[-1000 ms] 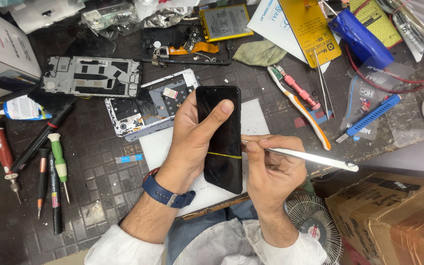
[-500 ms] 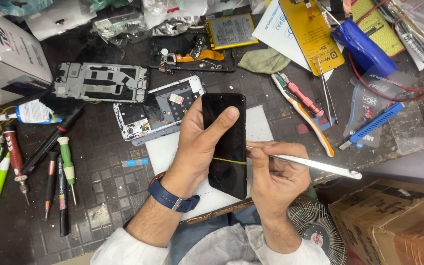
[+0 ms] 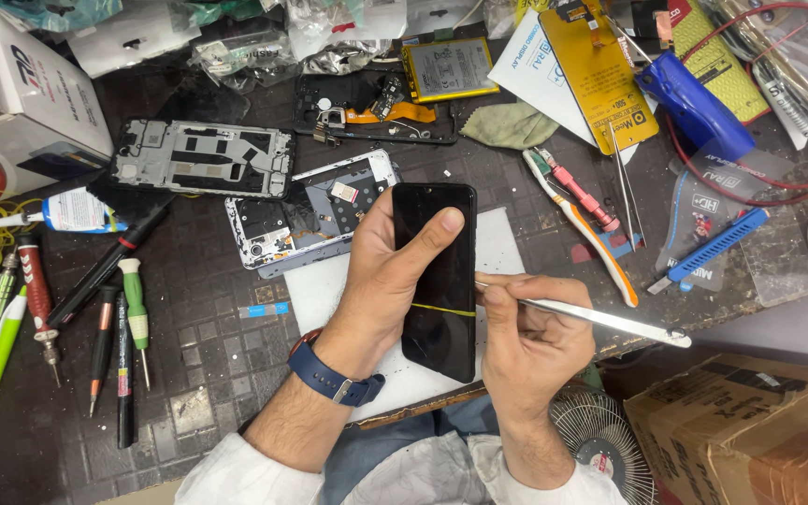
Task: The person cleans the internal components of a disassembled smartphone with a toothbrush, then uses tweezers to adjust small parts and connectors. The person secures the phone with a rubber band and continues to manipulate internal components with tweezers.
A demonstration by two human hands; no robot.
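Head view: the left hand (image 3: 385, 281) holds a black phone (image 3: 437, 281) upright over a white sheet (image 3: 329, 299) on the tabletop (image 3: 208, 393), its grip closed around the phone with the thumb across the dark glass. The right hand (image 3: 530, 341), just right of the phone, pinches metal tweezers (image 3: 600, 318) whose tip meets the phone's right edge, beside a thin yellow line on the glass. Left of the phone lie opened phone frames (image 3: 203, 159) and screwdrivers (image 3: 133, 318).
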